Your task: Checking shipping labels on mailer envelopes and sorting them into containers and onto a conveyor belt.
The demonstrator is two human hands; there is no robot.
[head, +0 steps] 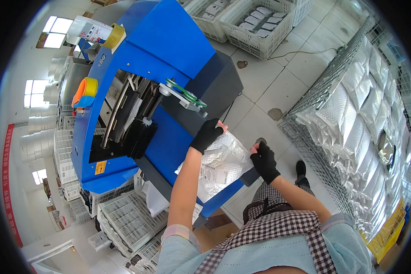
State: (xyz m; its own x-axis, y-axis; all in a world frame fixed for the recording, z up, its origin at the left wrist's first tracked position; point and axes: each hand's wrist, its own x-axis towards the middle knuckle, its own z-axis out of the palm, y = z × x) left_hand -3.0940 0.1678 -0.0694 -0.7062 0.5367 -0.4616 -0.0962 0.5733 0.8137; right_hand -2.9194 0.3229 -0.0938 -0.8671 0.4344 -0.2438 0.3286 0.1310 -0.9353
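Observation:
A silver bubble-lined foil pouch (222, 161) bearing a printed label lies tilted over the blue bed of a machine. My left hand (207, 135), in a black fingerless glove, pinches its upper corner. At the pouch's right edge, my right hand (265, 162), gloved the same way, has its fingers curled in on the edge; the exact grip is partly hidden. The blue machine (164, 41) stands to the left, with a black brush roller (142, 138) and a green-belted pulley arm (185, 94) just beyond my left hand.
A wire mesh cage (304, 150) piled with silver pouches (359, 113) stands on the right. White plastic crates (260, 37) holding labelled packs sit on the tiled floor (274, 78) ahead. More crates (133, 219) are stacked at lower left. Tape rolls (114, 36) rest on the machine.

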